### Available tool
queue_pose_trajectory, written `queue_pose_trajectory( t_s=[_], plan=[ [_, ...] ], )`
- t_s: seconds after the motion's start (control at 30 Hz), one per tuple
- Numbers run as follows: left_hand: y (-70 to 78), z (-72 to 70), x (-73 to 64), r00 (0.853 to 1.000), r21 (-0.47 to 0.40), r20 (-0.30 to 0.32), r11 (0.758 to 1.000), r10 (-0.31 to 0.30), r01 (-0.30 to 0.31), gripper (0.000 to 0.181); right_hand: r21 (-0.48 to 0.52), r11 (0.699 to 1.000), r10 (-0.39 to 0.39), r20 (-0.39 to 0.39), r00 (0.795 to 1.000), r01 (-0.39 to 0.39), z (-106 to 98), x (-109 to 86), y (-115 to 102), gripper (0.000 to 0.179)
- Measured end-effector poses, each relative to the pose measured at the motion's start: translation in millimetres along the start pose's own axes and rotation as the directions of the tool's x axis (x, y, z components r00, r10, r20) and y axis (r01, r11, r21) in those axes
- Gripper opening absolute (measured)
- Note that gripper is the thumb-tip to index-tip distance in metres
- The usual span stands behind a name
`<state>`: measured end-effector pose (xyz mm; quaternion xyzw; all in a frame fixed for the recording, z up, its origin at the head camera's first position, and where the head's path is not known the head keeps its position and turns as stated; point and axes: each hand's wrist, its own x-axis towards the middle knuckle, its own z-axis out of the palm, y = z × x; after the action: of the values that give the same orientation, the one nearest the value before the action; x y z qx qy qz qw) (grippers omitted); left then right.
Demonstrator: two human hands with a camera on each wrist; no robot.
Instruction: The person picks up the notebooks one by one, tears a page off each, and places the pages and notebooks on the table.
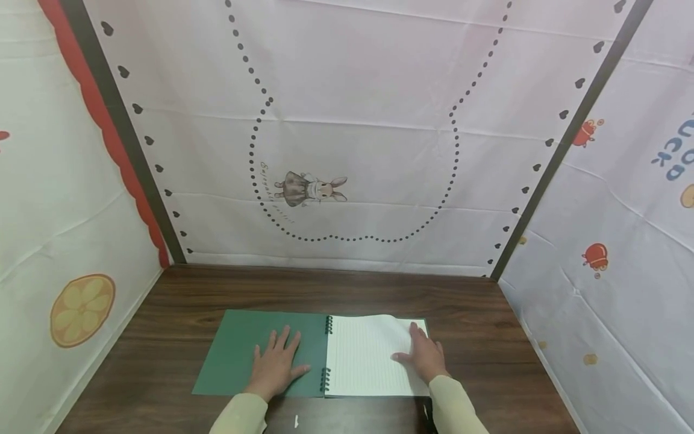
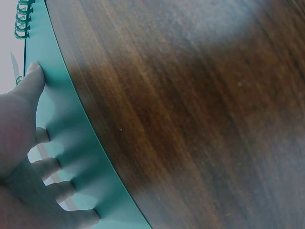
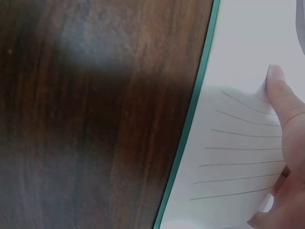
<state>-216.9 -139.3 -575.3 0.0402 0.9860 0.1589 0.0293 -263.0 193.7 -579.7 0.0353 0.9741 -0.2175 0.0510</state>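
Note:
A spiral notebook with a green cover [image 1: 217,374] lies spread on the table, a lined white page [image 1: 360,355] on its right half. Flat on the green left side rests my left hand [image 1: 273,367], fingers spread and thumb toward the rings [image 1: 325,380]. The left wrist view shows its fingertips [image 2: 66,190] against the green surface. My right hand [image 1: 425,355] touches the lined page near its right edge, thumb [image 3: 281,90] apart from the fingers. Around that hand the paper bows upward, and its printed lines curve in the right wrist view.
The dark wood table [image 1: 466,325] surrounds the notebook. A small white scrap [image 1: 296,421] lies by the front edge. Printed white cloth walls stand at the back [image 1: 368,163], left [image 1: 49,229] and right [image 1: 623,241].

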Motion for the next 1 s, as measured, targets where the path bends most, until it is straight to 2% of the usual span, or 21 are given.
queue_pose_trajectory(
  t_s=[0.17, 0.57, 0.7, 0.83, 0.93, 1.0],
  plan=[
    [-2.1, 0.5, 0.0, 1.000, -0.010, 0.003, 1.000, 0.004, -0.004, 0.076, -0.032, 0.998, -0.050, -0.040, 0.998, 0.048, 1.3, -3.4, -5.9, 0.084],
    [-3.3, 3.6, 2.8, 1.000, 0.000, 0.006, 1.000, 0.010, -0.010, 0.077, -0.084, 0.981, -0.180, -0.064, 0.982, 0.174, 0.1, -16.9, -28.6, 0.046],
    [-2.2, 2.6, 2.4, 1.000, 0.000, 0.009, 1.000, 0.009, -0.009, 0.077, -0.104, 0.980, -0.179, -0.109, 0.978, 0.168, 2.8, -19.2, -34.7, 0.033],
    [-1.0, 1.9, 2.5, 1.000, 0.006, 0.004, 1.000, 0.014, -0.014, 0.077, -0.103, 0.983, -0.170, -0.199, 0.965, 0.152, 2.9, -19.7, -37.8, 0.018],
    [-1.1, 2.3, 2.5, 1.000, 0.004, 0.000, 1.000, 0.015, -0.015, 0.076, -0.078, 0.989, -0.143, -0.250, 0.958, 0.127, 3.2, -18.6, -38.4, 0.020],
    [-1.2, 2.3, 2.4, 1.000, 0.001, -0.002, 1.000, 0.015, -0.015, 0.077, -0.020, 0.994, -0.111, -0.246, 0.963, 0.109, 3.6, -18.0, -37.8, 0.023]
  ],
)
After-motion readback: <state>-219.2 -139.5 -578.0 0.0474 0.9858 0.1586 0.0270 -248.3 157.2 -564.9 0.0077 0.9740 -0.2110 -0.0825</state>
